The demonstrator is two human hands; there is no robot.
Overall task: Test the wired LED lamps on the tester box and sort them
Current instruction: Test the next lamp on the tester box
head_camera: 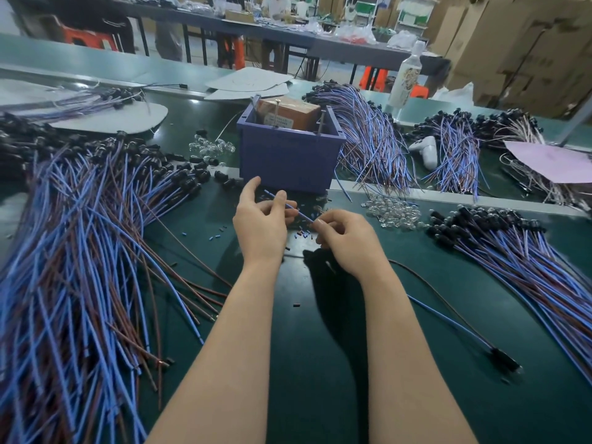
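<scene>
Far left there's a big heap of wired lamps [80, 235]: blue and brown leads fanned toward the camera, black heads bunched at the far end. It runs off the left and bottom edges.

Mid-table, the left hand [259, 225] has thumb and curled fingers pinching a thin blue wire [290, 206]. The wire slants down to the right, and its upper tip pokes out past the thumb, just in front of the purple tester box [288, 155]. That box has a brownish block and a few metal pins sticking up inside.

The wire's lower end goes into the right hand [346, 238], whose fingers are curled and pinch it at the fingertips [320, 223]. Can't tell if there's a lamp head on that end, since the hand covers it.

Right of that is a scatter of clear lenses [394, 211], then another pile of lamps [528, 251], cut off by the right edge.
</scene>
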